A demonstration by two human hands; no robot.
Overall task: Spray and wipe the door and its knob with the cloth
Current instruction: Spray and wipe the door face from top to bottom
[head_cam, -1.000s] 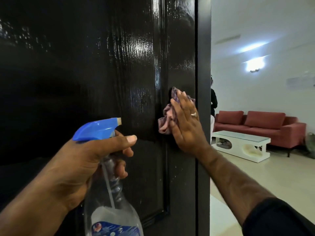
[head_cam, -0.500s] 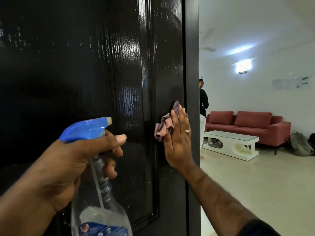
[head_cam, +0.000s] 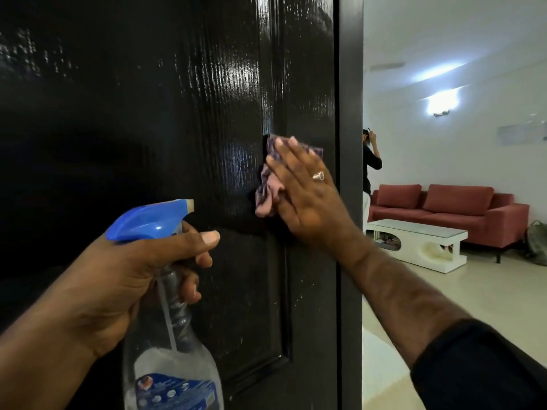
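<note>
A glossy black panelled door [head_cam: 177,113] fills the left and middle of the head view, wet streaks shining on it. My right hand [head_cam: 307,196] lies flat with straight fingers on a crumpled pink cloth [head_cam: 268,190], pressing it against the door's right stile near its edge. My left hand [head_cam: 118,276] grips the neck of a clear spray bottle [head_cam: 171,365] with a blue trigger head [head_cam: 148,220], nozzle facing the door, thumb along the top. No knob is in sight.
The door's edge [head_cam: 350,202] stands open onto a room with a pale floor. A red sofa [head_cam: 461,211], a white coffee table [head_cam: 417,244] and a person [head_cam: 370,161] in black stand beyond it. A bag [head_cam: 537,241] sits at the far right.
My right hand slid the cloth down the door half a second ago and has since moved it back up and a little sideways. The bottle hand stays in place.
</note>
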